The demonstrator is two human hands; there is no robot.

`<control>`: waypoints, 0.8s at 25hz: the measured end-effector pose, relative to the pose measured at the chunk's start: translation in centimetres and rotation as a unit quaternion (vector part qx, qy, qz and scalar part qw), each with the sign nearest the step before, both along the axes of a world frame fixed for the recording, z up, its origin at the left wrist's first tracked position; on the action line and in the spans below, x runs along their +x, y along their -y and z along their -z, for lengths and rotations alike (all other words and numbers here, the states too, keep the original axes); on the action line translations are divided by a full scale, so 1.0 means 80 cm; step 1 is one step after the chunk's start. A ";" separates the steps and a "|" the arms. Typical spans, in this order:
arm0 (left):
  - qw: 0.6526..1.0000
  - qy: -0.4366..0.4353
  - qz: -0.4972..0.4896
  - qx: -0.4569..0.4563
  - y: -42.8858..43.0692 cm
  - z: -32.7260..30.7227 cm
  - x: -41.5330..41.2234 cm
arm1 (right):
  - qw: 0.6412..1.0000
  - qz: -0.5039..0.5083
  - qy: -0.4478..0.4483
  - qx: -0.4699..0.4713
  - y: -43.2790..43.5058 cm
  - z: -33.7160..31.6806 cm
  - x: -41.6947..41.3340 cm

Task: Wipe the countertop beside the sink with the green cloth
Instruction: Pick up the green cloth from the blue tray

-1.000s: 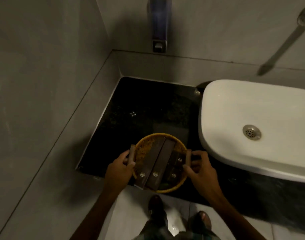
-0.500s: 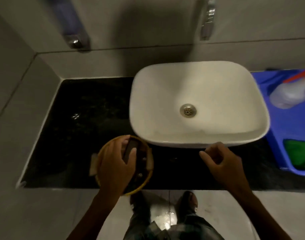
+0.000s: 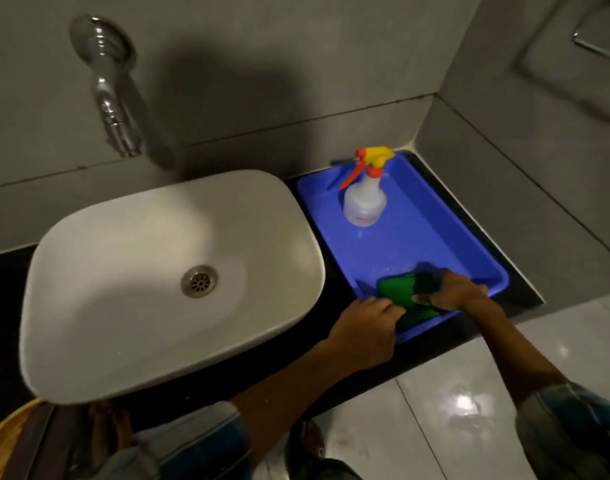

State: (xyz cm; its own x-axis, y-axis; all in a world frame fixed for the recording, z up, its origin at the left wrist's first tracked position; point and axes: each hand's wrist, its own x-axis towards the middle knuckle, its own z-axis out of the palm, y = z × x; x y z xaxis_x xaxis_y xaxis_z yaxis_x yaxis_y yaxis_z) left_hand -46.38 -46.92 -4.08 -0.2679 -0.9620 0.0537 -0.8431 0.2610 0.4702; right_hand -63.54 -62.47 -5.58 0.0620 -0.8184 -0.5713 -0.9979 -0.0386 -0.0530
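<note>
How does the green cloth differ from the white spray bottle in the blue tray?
The flat green cloth lies at the near end of the blue plastic tray, under both hands; the white spray bottle with the orange-and-yellow trigger stands upright at the far end, untouched. Both are inside the tray.

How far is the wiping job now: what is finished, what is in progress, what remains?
Done: nothing wiped yet. In hand: both hands, left hand and right hand, are on the green cloth, which lies in the blue tray. Left: lift it out and wipe the black countertop.

One cloth [image 3: 402, 301], one bottle [image 3: 364, 202], two hands.
</note>
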 end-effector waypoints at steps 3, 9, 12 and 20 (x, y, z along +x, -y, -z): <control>0.991 0.076 0.036 0.104 0.037 0.028 -0.028 | 0.998 0.041 0.009 0.041 0.013 0.015 0.004; 0.989 0.078 0.023 0.123 0.042 0.028 -0.023 | 0.976 0.109 0.189 0.012 -0.009 0.004 0.027; 0.994 -0.049 -0.057 0.073 0.007 -0.012 0.020 | 0.949 0.140 0.281 -0.039 -0.039 -0.039 0.053; 0.856 -0.376 -0.355 -0.006 -0.202 -0.101 0.240 | 0.719 0.072 0.678 0.134 -0.229 -0.166 0.269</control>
State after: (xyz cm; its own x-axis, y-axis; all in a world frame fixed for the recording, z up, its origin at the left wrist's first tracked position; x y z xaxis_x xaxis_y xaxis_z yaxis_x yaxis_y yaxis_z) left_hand -27.17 -30.79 4.02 0.4981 -0.8664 -0.0349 -0.2514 -0.1829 0.9504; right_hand -42.04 -44.14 7.70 0.6369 -0.7435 -0.2039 -0.0135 0.2538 -0.9672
